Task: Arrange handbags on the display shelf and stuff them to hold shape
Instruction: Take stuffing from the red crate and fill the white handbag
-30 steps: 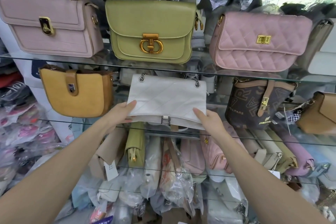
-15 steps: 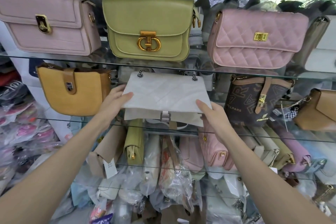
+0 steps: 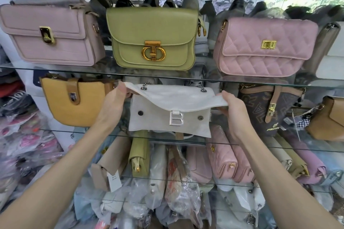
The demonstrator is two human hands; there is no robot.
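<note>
Where handbags crowd, glass shelves (image 3: 260, 82) stack.

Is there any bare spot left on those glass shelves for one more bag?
Only narrow gaps show: on the top shelf between green bag and quilted pink bag; on the middle shelf beside the white bag, where both hands hold its flap. The lower shelves look packed.

tan bag (image 3: 329, 119) cut off by right edge, lifted flap (image 3: 175, 98) hides white bag's (image 3: 167, 122) opening, packed bags on lower shelf (image 3: 307, 149) blurred behind plastic wrap (image 3: 178, 191).
</note>
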